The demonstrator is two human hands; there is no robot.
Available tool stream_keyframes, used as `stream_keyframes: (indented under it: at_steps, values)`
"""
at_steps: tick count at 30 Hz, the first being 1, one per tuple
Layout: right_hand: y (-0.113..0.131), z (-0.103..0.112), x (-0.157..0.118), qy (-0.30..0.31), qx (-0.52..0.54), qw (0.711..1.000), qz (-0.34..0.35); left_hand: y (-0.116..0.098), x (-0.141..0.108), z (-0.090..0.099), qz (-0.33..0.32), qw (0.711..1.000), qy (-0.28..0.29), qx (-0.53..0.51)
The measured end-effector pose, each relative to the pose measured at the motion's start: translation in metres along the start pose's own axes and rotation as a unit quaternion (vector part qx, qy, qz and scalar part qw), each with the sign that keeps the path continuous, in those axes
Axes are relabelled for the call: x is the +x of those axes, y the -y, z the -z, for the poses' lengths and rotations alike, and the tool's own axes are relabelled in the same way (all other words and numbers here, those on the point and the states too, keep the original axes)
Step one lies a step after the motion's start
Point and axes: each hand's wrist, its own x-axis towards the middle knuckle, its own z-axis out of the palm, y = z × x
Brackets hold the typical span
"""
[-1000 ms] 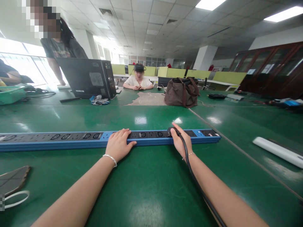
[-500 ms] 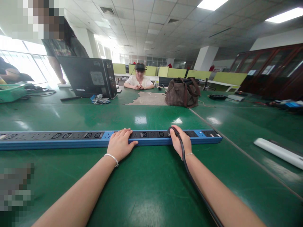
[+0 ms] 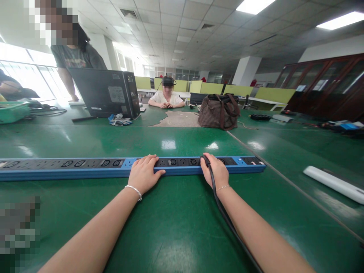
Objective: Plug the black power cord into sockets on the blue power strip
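Observation:
A long blue power strip [image 3: 182, 170] with black sockets lies across the green table, running out of view on the left. My left hand [image 3: 144, 172] grips it near the middle, fingers over the top and thumb along the front side. Closed around a black power plug [image 3: 205, 159], my right hand [image 3: 217, 172] is at the sockets right of the middle. The plug's black cord [image 3: 224, 214] runs down along my right forearm toward the bottom edge. The plug's front end is hidden, so I cannot tell how deep it sits in a socket.
A black computer case [image 3: 105, 93], gloves [image 3: 119, 120] and a brown bag [image 3: 218, 112] stand farther back on the table. At right lies a white bar-shaped object [image 3: 332, 184]. A green basket [image 3: 14, 112] is at far left. One person sits opposite; others are at left.
My right hand has shifted slightly left and turned a little over the plug, and the cord has swung left. My left hand stays on the strip.

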Motion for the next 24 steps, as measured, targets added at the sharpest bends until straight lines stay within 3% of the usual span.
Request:
stream_keyframes:
  at_steps: [6, 12, 19, 24]
  values:
    - [-0.007, -0.010, -0.005, -0.009, -0.015, 1.000, 0.026, 0.001, 0.000, 0.000, -0.008, 1.000, -0.003, 0.008]
    - [-0.007, -0.008, -0.010, -0.012, -0.035, 0.999, 0.002, 0.001, 0.000, -0.001, -0.007, 1.000, -0.006, 0.003]
    - [-0.002, 0.002, 0.000, 0.040, -0.039, 0.998, -0.012, 0.002, 0.000, -0.001, -0.004, 1.000, 0.003, 0.000]
    - [0.002, 0.000, -0.008, 0.007, -0.024, 0.999, -0.031, 0.001, 0.000, -0.001, -0.004, 1.000, 0.001, -0.008]
